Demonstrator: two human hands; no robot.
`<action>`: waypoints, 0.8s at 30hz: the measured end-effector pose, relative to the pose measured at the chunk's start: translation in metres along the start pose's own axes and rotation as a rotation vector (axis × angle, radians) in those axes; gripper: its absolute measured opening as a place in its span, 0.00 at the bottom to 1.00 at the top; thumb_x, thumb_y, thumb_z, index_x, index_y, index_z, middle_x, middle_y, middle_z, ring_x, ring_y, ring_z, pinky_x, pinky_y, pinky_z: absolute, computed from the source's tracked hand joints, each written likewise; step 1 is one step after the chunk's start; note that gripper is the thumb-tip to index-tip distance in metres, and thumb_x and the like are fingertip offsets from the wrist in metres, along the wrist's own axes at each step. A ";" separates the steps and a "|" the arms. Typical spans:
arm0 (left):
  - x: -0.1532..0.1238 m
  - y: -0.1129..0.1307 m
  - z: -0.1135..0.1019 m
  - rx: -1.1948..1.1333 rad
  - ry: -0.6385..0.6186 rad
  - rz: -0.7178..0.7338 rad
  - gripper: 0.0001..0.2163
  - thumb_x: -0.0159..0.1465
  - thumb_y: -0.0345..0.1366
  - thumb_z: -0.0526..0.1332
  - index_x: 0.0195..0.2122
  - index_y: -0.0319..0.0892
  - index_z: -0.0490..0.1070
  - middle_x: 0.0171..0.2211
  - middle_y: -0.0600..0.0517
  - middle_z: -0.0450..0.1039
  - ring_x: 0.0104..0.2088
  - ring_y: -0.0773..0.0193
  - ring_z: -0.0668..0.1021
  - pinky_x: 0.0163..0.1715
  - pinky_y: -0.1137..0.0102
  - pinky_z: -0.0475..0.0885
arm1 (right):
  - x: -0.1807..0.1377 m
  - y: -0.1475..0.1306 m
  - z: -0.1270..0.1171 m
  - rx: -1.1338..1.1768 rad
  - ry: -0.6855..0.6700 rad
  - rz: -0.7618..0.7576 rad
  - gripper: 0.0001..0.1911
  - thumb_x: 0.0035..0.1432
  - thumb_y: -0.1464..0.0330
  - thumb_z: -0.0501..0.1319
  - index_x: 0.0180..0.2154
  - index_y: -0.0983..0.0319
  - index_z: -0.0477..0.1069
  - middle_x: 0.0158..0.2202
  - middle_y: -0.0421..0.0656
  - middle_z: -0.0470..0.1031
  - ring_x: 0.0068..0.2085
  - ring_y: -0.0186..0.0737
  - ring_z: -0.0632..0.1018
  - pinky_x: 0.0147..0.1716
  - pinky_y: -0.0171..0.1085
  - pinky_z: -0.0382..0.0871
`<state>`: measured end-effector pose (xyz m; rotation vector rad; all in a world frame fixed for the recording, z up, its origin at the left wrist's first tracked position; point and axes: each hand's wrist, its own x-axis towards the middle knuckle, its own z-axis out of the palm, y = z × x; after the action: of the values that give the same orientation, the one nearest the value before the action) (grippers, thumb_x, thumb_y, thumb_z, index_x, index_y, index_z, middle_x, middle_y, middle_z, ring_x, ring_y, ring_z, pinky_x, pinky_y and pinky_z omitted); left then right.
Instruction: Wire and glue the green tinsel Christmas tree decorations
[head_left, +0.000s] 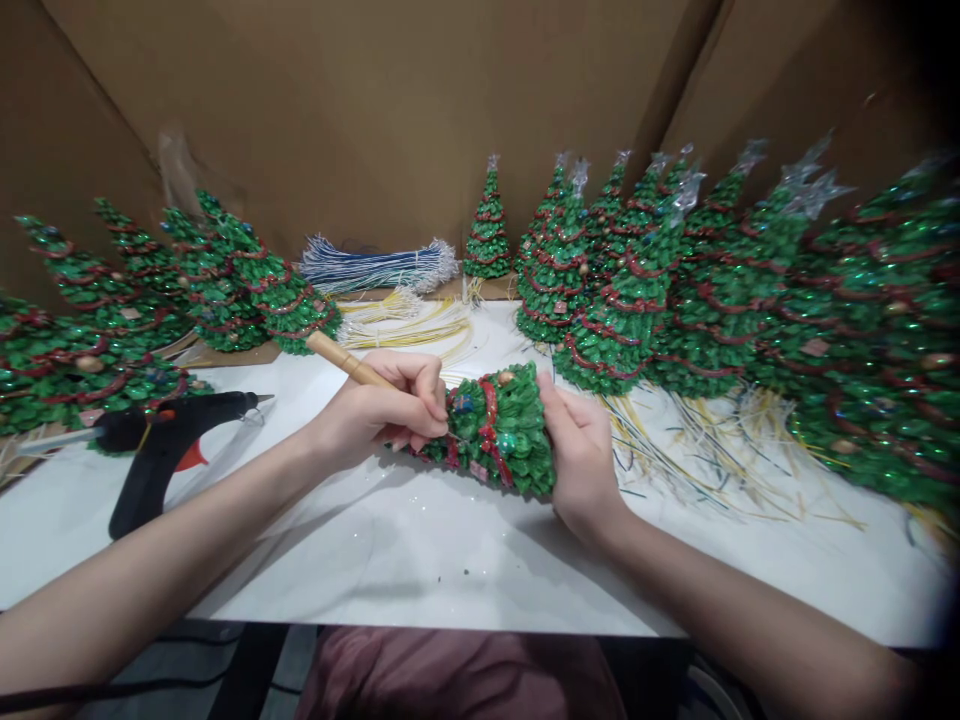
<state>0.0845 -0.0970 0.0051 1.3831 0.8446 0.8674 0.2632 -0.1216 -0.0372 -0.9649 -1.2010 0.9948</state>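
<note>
A small green Christmas tree figurine [517, 430] with red garlands and tiny ornaments lies tilted on its side, just over the white table. My right hand [585, 450] is closed around its wide base end. My left hand [397, 405] pinches a tool with a tan, bamboo-like handle [345, 360], whose back end points up and left. The tool's tip is at the tree's side, too small to make out. The tree's narrow top is hidden behind my left hand.
A black glue gun [157, 440] rests at left. Several similar trees stand at left [262, 280] and, with clear stars, at right [622, 300]. Bundles of blue wires [375, 265] and yellow wires [405, 325] lie at the back; loose wires [697, 450] spread beneath the right-hand trees. Cardboard [390, 120] walls the back.
</note>
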 end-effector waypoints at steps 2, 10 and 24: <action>0.000 0.001 0.001 -0.007 0.001 0.002 0.08 0.42 0.24 0.63 0.15 0.37 0.62 0.13 0.57 0.66 0.12 0.75 0.65 0.09 0.80 0.51 | 0.000 0.000 0.000 0.010 -0.007 0.006 0.23 0.59 0.56 0.54 0.18 0.61 0.56 0.20 0.37 0.56 0.22 0.30 0.57 0.20 0.32 0.52; 0.000 0.002 0.002 -0.032 0.031 0.011 0.08 0.42 0.24 0.63 0.16 0.37 0.61 0.14 0.57 0.65 0.13 0.74 0.66 0.09 0.80 0.51 | 0.000 0.001 0.001 0.031 -0.003 0.034 0.23 0.58 0.54 0.55 0.18 0.61 0.57 0.20 0.37 0.57 0.22 0.31 0.57 0.19 0.32 0.52; -0.004 0.003 0.002 0.203 0.008 0.241 0.08 0.49 0.24 0.62 0.17 0.38 0.64 0.17 0.57 0.64 0.19 0.73 0.66 0.18 0.77 0.58 | 0.001 0.003 0.000 0.063 0.014 0.066 0.23 0.58 0.53 0.54 0.19 0.61 0.58 0.19 0.37 0.58 0.22 0.31 0.60 0.22 0.33 0.57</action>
<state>0.0840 -0.1014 0.0084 1.6857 0.7995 0.9919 0.2626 -0.1198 -0.0398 -0.9651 -1.1257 1.0708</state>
